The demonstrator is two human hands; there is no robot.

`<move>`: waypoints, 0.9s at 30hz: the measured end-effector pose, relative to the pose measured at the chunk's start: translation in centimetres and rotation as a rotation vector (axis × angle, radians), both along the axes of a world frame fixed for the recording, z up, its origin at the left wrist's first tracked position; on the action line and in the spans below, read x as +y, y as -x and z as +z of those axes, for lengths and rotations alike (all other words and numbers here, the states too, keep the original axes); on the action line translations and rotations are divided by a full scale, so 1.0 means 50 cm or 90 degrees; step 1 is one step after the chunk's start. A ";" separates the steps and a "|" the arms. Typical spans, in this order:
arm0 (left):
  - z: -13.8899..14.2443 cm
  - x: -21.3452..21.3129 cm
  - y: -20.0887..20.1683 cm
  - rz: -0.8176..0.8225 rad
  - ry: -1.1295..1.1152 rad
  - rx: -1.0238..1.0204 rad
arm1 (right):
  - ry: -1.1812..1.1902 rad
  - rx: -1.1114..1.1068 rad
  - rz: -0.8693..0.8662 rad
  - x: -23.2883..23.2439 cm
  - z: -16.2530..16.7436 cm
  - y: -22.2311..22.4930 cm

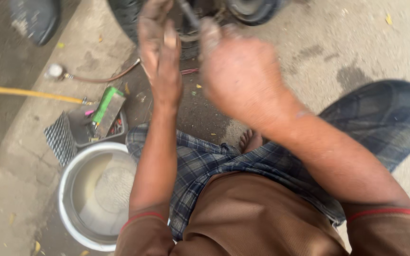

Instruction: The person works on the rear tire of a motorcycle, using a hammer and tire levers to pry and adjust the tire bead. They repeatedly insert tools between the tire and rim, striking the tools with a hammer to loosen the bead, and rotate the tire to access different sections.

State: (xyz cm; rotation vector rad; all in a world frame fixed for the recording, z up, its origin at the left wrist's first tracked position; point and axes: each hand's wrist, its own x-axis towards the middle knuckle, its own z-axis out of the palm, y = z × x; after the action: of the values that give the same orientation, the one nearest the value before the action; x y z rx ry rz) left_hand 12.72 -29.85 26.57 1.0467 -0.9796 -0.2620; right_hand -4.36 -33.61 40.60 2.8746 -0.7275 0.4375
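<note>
Fingers (209,35) of the right hand (240,78) are clenched round a thin dark metal rod (189,14) at the black rubber tyre (129,16). Left hand (160,52) is pressed open against it, nothing gripped. Tyre's clearly not finished yet, and the round metal water basin (72,170) is left untouched.

Soft even daylight, faint shadows, motion blur over both hands (205,66)

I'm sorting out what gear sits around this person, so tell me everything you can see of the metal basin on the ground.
The metal basin is round, silvery and wide-rimmed, standing upright on the concrete ground at the lower left. It holds cloudy, pale water; a faint ribbed circle shows in it. The person's left forearm and brown sleeve hide its right edge. A dark tray of small tools lies close against its far rim; whether they touch is unclear.
</note>
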 end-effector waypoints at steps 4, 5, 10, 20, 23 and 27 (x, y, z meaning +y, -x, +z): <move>0.090 0.016 0.093 -0.128 -0.002 -0.079 | -0.400 -0.262 0.006 0.011 -0.016 0.036; 0.107 0.017 0.104 -0.121 -0.011 -0.109 | -0.672 -0.280 -0.007 0.001 -0.026 0.055; 0.157 0.024 0.120 -0.060 -0.090 -0.175 | -0.616 0.624 0.030 -0.138 -0.133 0.146; 0.188 0.043 0.136 0.044 -0.178 -0.208 | -0.252 0.169 -0.150 -0.629 -0.480 -0.011; 0.182 0.039 0.147 0.063 -0.149 -0.257 | -0.120 -0.026 -0.039 -0.627 -0.580 -0.041; 0.160 0.018 0.140 0.125 -0.112 -0.340 | 0.153 -0.138 -0.010 -0.601 -0.670 -0.085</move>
State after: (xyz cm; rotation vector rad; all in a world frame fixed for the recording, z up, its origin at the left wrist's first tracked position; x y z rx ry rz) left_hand 5.73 -28.94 34.58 1.4022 -1.3351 0.1053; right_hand -0.12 -63.66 7.13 2.6209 -0.6753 0.7857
